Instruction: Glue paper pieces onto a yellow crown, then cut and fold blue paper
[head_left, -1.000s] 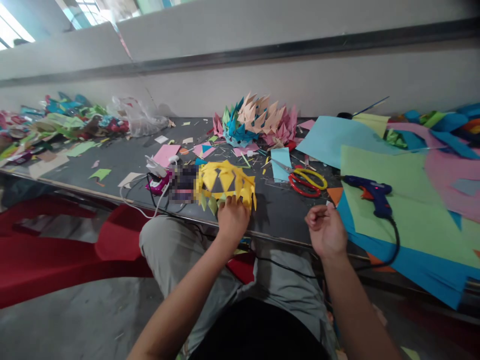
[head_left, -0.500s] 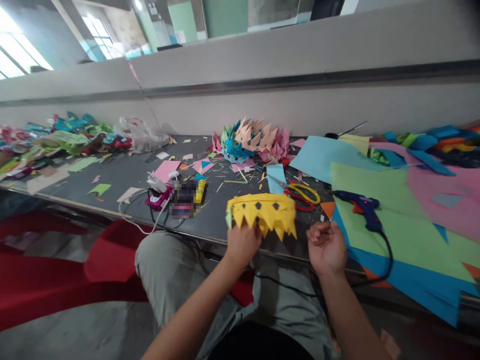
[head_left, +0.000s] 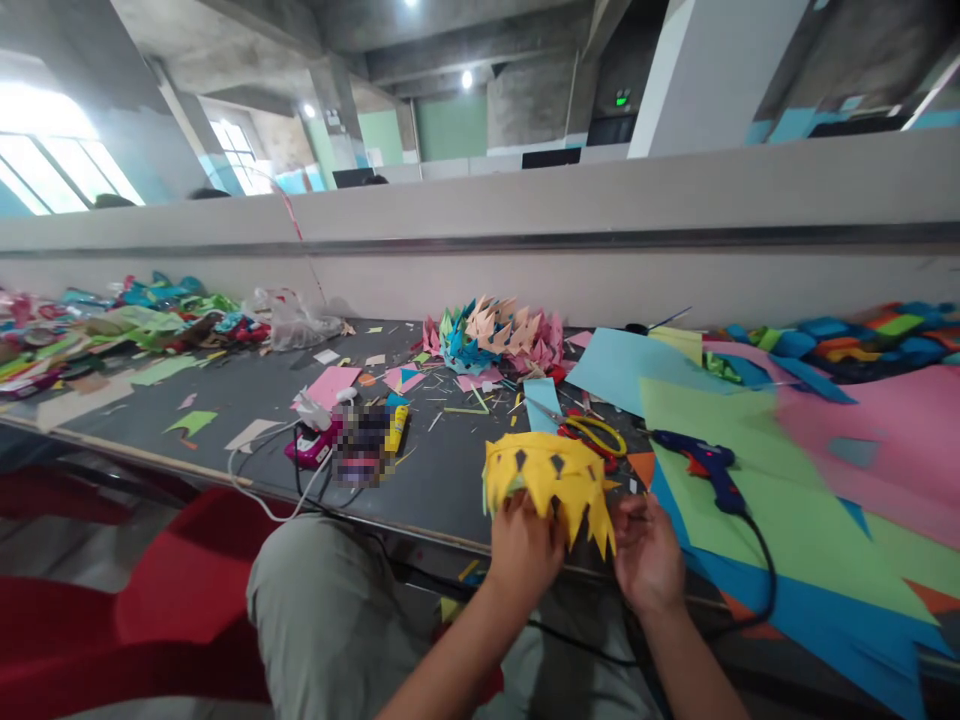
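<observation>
Yellow paper crown (head_left: 546, 470) is at the left hand (head_left: 529, 545), just over the table's near edge, its points hanging downward. Beyond both hands a long grey partition (head_left: 450, 215) runs across, and before it stretches the dark grey table (head_left: 431, 495). Left of the left hand, below the table, is a red chair (head_left: 184, 600). Right of the right hand (head_left: 651, 560) overlap a light-green paper sheet (head_left: 787, 490), a pink paper sheet (head_left: 900, 440) and, farther out, a light-blue paper sheet (head_left: 619, 370). Straight beyond the left hand stands a cluster of spiky folded-paper rings (head_left: 499, 340) in peach, blue, green and pink. The left hand grips the crown's lower rim with bent fingers; the right has its fingers loosely curled beside the crown's right-hand points, and whether it touches them or pinches anything I cannot tell. A dark-blue hot glue gun (head_left: 705, 465) lies right of the right hand on the light-green sheet. Scissors (head_left: 600, 432) with red and yellow handles rest just beyond the crown. Well left of the left hand is a magenta power strip (head_left: 309, 450). Tiny paper trimmings (head_left: 469, 409) litter the tabletop beyond both hands.
</observation>
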